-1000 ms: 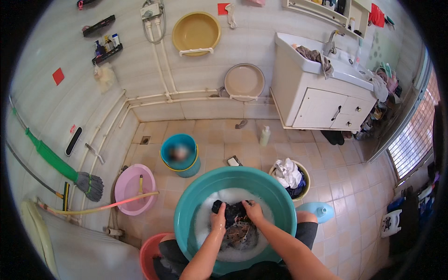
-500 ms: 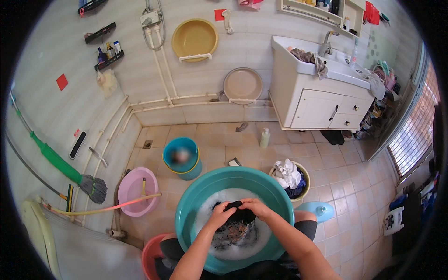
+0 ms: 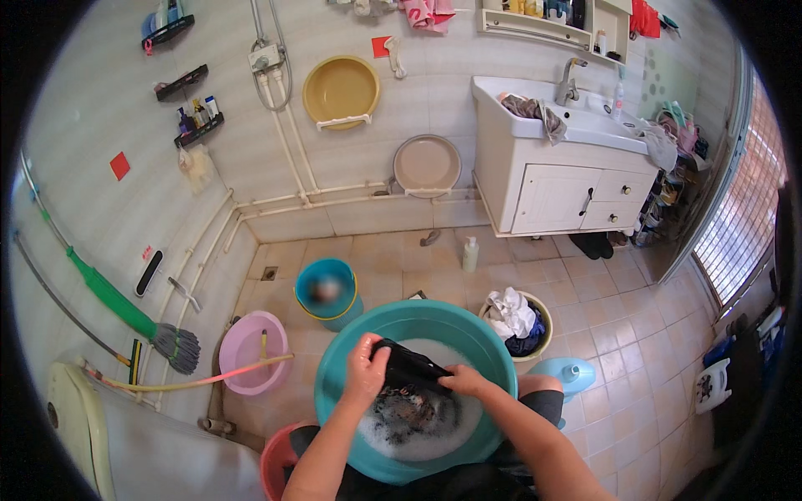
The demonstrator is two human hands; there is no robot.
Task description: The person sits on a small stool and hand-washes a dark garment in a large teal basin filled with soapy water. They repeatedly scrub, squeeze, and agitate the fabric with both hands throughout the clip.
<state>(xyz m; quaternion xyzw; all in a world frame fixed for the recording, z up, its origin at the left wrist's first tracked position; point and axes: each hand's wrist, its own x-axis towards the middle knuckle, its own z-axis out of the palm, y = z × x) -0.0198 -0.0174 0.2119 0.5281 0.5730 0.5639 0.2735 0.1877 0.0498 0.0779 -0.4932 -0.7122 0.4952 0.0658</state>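
A large teal tub (image 3: 332,417) stands between my knees, with white suds (image 3: 434,438) over the water inside. Above the suds I stretch a black cloth garment (image 3: 409,367) between both hands; its exact kind does not show. My left hand (image 3: 366,371) is closed on the garment's upper left end, raised near the tub's far left side. Lower and to the right, my right hand (image 3: 462,381) pinches the other end. Below the garment, dark patterned fabric (image 3: 418,409) lies partly sunk in the foamy water.
Beyond the tub stand a blue bucket (image 3: 338,313) and a pump bottle (image 3: 470,254). A pink basin (image 3: 242,380) with a hose (image 3: 200,380) across it is at left. At right are a laundry basket (image 3: 543,338) and a light-blue jug (image 3: 576,373). A red basin (image 3: 271,468) sits near my left leg.
My hands have moved apart and the bunched black garment is now drawn out between them. The left hand has gone up and left. The whole view has shifted slightly.
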